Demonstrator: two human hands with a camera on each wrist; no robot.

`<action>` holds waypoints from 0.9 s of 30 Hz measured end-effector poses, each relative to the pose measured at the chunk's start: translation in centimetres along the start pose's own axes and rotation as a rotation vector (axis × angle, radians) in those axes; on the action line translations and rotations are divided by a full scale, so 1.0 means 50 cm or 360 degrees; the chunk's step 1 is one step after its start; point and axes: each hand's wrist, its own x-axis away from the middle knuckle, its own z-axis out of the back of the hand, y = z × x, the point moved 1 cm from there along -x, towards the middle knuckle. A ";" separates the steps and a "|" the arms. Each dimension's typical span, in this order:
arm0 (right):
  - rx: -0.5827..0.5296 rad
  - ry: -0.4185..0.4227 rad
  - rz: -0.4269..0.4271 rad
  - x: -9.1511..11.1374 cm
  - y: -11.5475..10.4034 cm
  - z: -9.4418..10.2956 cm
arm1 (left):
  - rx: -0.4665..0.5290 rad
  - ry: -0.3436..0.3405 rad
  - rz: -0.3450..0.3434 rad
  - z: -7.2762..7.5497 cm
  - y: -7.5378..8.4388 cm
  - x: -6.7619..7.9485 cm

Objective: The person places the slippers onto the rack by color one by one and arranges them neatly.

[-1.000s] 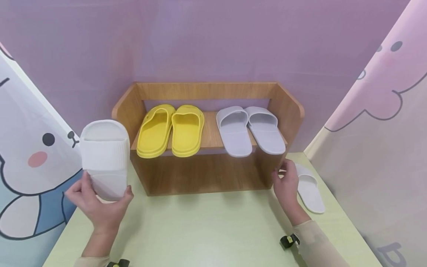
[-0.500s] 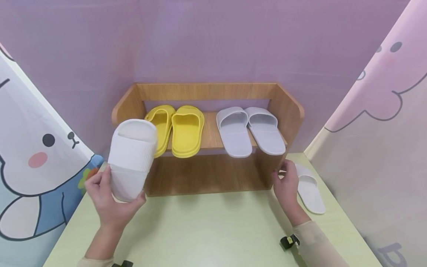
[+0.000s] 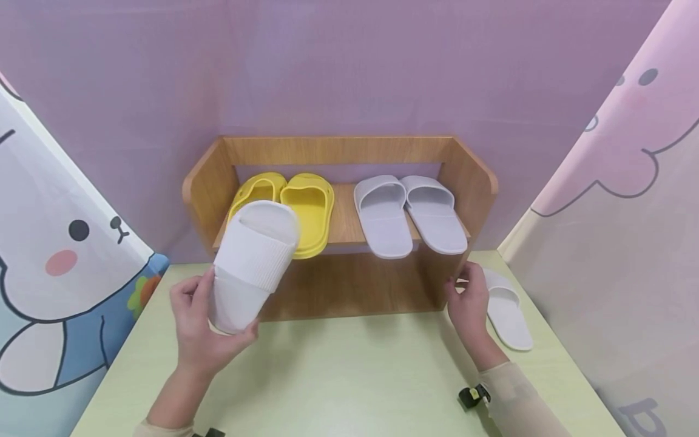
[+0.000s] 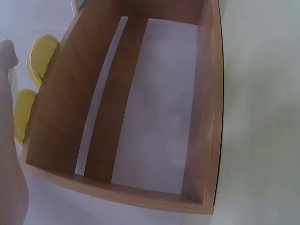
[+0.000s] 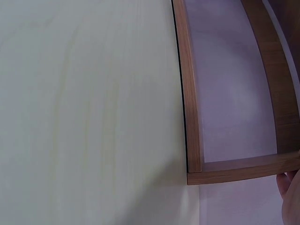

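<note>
My left hand [image 3: 204, 334] holds a white slide slipper [image 3: 253, 243] by its heel end, sole down and tilted to the right. In the head view the slipper overlaps the yellow clogs [image 3: 307, 209] on the upper shelf of a wooden shoe rack [image 3: 338, 145]. The left wrist view shows part of that hand [image 4: 10, 173] at its left edge, beside the rack's front. My right hand [image 3: 469, 303] grips the front edge of the rack's right side panel; its fingertips [image 5: 282, 183] show against the outer face. The inside of that grip is hidden.
A pair of pale grey slides [image 3: 384, 221] sits on the upper shelf's right half. Another white slipper [image 3: 508, 312] lies on the table [image 3: 349, 376] right of the rack, behind my right hand. Printed curtains [image 3: 71, 243] border both sides.
My left hand has carried the white slipper rightward, from left of the rack to before the yellow clogs, and the slipper leans further right. My right hand stays in place.
</note>
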 end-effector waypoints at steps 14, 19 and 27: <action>-0.0001 -0.0001 -0.0009 0.000 -0.002 0.001 | 0.0107 -0.0420 -0.0061 -0.023 0.011 0.011; -0.0005 0.0004 0.0007 0.000 0.001 0.000 | 0.0167 -0.0574 -0.0070 -0.029 0.023 0.011; -0.0018 0.0004 0.0000 -0.001 0.003 -0.001 | 0.0202 -0.0752 -0.0080 -0.035 0.035 0.011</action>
